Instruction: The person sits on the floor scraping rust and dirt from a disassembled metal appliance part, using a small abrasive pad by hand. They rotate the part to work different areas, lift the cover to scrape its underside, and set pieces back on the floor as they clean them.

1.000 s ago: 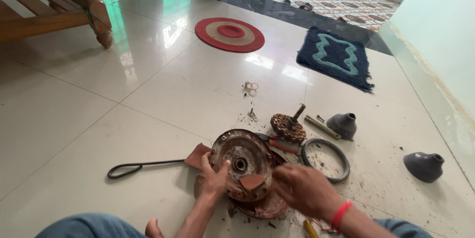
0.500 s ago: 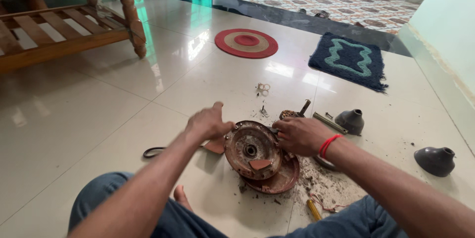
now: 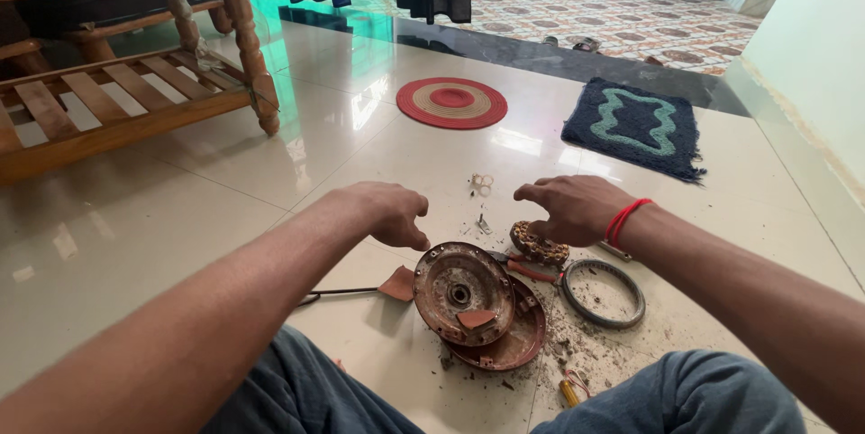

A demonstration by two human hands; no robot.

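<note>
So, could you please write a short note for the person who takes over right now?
Left hand: empty, fingers curled, in the air above the rusty round cover, not touching it.
Right hand: empty, over the wound coil; whether it touches cannot be told.
The cover leans on a second rusty shell on the floor. The metal ring lies to the right, with dirt and crumbs around it.
Done: the housing is open and the parts are spread out.
Left: nothing is in hand; the parts lie loose.
</note>
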